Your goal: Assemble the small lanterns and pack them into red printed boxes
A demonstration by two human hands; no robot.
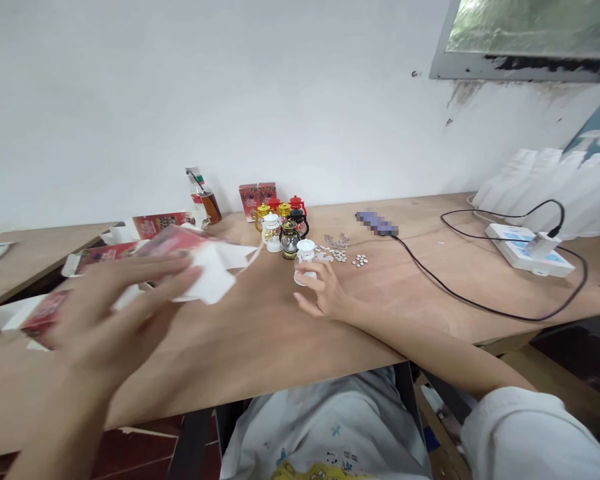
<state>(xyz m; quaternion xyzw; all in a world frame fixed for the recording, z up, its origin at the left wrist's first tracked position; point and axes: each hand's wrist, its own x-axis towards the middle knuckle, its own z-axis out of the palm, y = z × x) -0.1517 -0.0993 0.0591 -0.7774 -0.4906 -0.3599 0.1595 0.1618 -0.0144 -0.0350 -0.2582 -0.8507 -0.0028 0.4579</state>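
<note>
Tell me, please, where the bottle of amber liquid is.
In the head view, the bottle sits by the wall, left of the two upright red boxes.

Soft, fairly bright light falls evenly on the white wall [230, 93] and the counter [260, 333], with faint, diffuse shadows under the left hand [125, 307]. That hand is smeared by motion blur; wide-angle distortion stretches the edges. The phone [377, 223] is pixelated.

Dressed in a pale, loose shirt [330, 407] with a short right sleeve [530, 427].
Printed low on the front with a yellow motif [320, 472], small blue motifs [335, 430] and tiny dark marks [347, 459], too blurred to read.
</note>
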